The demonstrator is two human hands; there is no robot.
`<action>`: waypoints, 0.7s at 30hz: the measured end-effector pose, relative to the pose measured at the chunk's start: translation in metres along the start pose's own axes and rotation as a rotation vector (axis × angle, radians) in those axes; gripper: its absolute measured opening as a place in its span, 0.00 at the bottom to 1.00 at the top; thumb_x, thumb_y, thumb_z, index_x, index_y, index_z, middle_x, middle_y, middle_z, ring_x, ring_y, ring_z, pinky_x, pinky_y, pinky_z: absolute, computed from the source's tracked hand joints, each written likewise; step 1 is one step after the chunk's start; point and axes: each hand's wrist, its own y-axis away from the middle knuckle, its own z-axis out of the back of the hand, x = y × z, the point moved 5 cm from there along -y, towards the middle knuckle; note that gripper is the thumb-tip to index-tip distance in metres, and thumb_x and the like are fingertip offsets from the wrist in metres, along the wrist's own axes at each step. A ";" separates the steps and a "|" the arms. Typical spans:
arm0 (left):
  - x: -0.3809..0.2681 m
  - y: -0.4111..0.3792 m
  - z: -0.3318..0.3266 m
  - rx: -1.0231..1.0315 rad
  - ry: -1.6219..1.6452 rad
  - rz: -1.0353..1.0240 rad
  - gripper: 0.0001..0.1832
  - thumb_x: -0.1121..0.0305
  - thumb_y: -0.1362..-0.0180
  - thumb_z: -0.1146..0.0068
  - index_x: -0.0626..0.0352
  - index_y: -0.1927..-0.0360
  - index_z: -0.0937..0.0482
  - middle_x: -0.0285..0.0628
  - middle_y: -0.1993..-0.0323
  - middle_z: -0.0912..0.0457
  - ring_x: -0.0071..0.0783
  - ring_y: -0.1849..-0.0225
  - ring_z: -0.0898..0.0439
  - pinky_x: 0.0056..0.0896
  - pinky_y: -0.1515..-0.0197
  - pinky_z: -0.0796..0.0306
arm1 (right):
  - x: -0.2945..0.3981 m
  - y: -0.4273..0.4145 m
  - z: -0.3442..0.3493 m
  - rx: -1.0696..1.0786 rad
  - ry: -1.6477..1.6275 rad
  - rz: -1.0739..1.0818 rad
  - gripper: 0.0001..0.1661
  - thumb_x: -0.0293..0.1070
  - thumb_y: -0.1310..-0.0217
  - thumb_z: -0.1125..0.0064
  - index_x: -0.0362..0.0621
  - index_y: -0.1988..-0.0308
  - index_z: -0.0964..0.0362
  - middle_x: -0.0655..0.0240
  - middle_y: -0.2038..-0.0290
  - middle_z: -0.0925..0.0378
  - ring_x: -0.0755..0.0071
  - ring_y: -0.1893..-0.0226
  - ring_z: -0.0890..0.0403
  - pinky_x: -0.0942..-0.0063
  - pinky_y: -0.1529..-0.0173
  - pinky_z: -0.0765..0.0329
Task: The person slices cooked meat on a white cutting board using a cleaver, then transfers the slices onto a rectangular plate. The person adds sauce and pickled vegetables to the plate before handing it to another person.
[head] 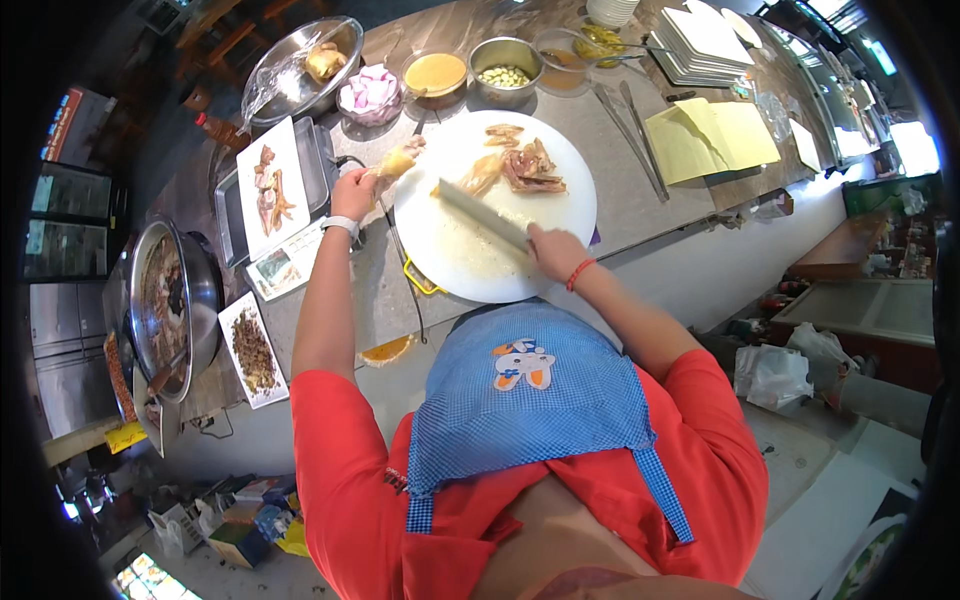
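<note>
My left hand (353,193) grips a piece of cooked poultry (396,159), seemingly a leg, off the left edge of a round white cutting board (480,255). In my right hand (557,253) is a cleaver (480,215), its blade angled across the board, its tip side near a pale yellow poultry piece (480,177). Beside that piece lies a cut poultry carcass part (534,168) with exposed bone. Smaller poultry pieces (503,135) rest near the board's far edge. To the left, a white tray (250,172) holds bony poultry pieces (270,196) on a kitchen scale.
Behind the board stand a large steel bowl (268,101), a bowl of cut onion (370,94), a bowl of orange sauce (435,73) and a steel pot of garlic (505,73). Metal tongs (637,142) lie right. A big steel basin (196,315) is at far left.
</note>
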 end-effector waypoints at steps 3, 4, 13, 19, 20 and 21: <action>0.014 0.029 -0.007 0.067 0.195 0.160 0.16 0.61 0.40 0.48 0.64 0.62 0.16 0.39 0.72 0.16 0.24 0.73 0.21 0.26 0.67 0.28 | -0.027 -0.023 0.013 -0.073 0.034 -0.021 0.11 0.38 0.39 0.52 0.41 0.62 0.34 0.49 0.77 0.22 0.43 0.73 0.20 0.48 0.66 0.24; 0.014 0.043 -0.020 0.075 0.257 0.131 0.16 0.61 0.40 0.48 0.64 0.62 0.16 0.38 0.72 0.16 0.25 0.74 0.21 0.26 0.68 0.28 | -0.037 -0.029 0.015 -0.100 0.049 -0.026 0.12 0.38 0.38 0.52 0.41 0.62 0.34 0.49 0.77 0.22 0.43 0.73 0.19 0.48 0.66 0.24; -0.042 0.145 -0.174 0.174 0.241 0.262 0.17 0.61 0.38 0.53 0.62 0.59 0.18 0.48 0.68 0.16 0.39 0.65 0.17 0.35 0.59 0.26 | -0.074 -0.026 0.027 -0.126 0.092 -0.093 0.12 0.38 0.36 0.51 0.40 0.62 0.36 0.47 0.77 0.22 0.41 0.74 0.20 0.47 0.67 0.24; -0.057 0.149 -0.182 0.146 0.135 0.199 0.17 0.59 0.36 0.55 0.59 0.57 0.19 0.51 0.63 0.17 0.48 0.60 0.18 0.41 0.54 0.27 | -0.082 -0.008 0.025 -0.144 0.079 0.023 0.11 0.35 0.37 0.49 0.41 0.63 0.38 0.49 0.79 0.23 0.42 0.76 0.21 0.49 0.71 0.25; -0.058 0.149 -0.184 0.160 0.133 0.186 0.17 0.60 0.37 0.54 0.59 0.57 0.18 0.51 0.63 0.17 0.48 0.59 0.19 0.41 0.53 0.27 | -0.082 -0.008 0.029 -0.167 0.067 0.048 0.10 0.35 0.38 0.48 0.41 0.63 0.38 0.50 0.79 0.23 0.43 0.77 0.21 0.49 0.71 0.25; -0.057 0.149 -0.186 0.179 0.130 0.172 0.16 0.61 0.37 0.53 0.59 0.57 0.18 0.50 0.62 0.17 0.48 0.59 0.19 0.41 0.53 0.27 | -0.076 -0.007 0.039 -0.186 0.059 0.058 0.11 0.35 0.37 0.48 0.40 0.63 0.38 0.49 0.79 0.23 0.42 0.76 0.21 0.49 0.72 0.26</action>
